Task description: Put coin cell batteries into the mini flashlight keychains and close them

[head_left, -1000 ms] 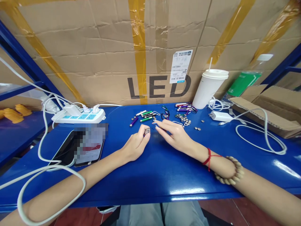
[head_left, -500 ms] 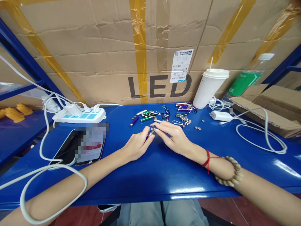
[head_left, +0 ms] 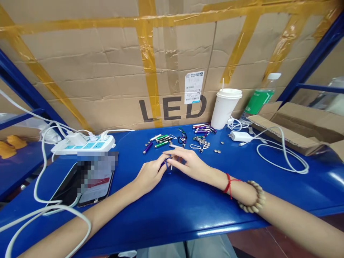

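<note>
My left hand (head_left: pixel 150 174) is closed around a small blue metal tube, likely a mini flashlight, mostly covered by the fingers. From it hangs a blue carabiner clip (head_left: pixel 169 167). My right hand (head_left: pixel 191 163), wearing a red string and a beaded bracelet, pinches at the tube's end beside the clip; its fingertips hide the exact grip. Just beyond the hands lie a purple mini flashlight (head_left: pixel 147 148) and a green mini flashlight (head_left: pixel 161 144) among several others. To their right are a silver carabiner clip (head_left: pixel 195 146) and a heap of button cells (head_left: pixel 205 144).
A power strip (head_left: pixel 86 145) and two phones (head_left: pixel 98 184) are at left, with a white cable looping over my left forearm. At the back right stand a white cup (head_left: pixel 225 109), a bottle (head_left: pixel 260 98), a charger (head_left: pixel 241 137) and an open carton (head_left: pixel 303 125).
The view has tilted up and shifted right. The blue carabiner, earlier up between my fingertips, now hangs below them. Both hands stay together at the tube.
</note>
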The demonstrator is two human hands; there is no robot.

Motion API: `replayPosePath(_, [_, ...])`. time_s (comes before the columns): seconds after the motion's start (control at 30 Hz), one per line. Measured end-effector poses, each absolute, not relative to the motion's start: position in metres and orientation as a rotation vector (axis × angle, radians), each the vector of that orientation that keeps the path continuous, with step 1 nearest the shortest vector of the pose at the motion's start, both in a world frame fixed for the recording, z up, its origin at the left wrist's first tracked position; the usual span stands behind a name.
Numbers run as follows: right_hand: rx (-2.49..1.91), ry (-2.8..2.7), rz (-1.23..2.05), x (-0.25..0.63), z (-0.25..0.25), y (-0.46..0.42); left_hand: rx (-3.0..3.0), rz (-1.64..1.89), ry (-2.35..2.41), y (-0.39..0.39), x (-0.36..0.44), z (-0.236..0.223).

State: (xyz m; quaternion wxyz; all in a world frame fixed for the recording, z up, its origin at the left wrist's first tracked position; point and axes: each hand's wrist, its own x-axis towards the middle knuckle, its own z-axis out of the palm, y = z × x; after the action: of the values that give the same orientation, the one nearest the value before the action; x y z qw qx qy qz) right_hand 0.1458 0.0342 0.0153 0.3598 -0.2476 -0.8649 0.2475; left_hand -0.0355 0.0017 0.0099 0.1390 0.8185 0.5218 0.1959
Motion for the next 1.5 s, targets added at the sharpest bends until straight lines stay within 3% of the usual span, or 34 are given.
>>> replayPosePath(0.47, [-0.712,-2.131,0.985,0.141,0.014,0.036,2.141,0.831,1.562,0.003,-0.033,0.008])
replayPosePath(0.73, [-0.678,-1.969,1.129,0.148,0.022,0.045,2.085,0.794,1.633,0.004,-0.033,0.008])
replayPosePath(0.87, [-0.798,-1.725,0.922,0.167,0.028,0.07,2.098,0.755,1.615,0.004,-0.033,0.009])
replayPosePath(1.03, [-1.277,-1.676,0.333,0.206,0.026,0.107,2.163,0.739,1.612,0.004,-0.032,0.008])
replayPosePath(1.5, [-1.801,-1.793,0.218,0.24,0.011,0.132,2.224,0.714,1.585,0.003,-0.032,0.009])
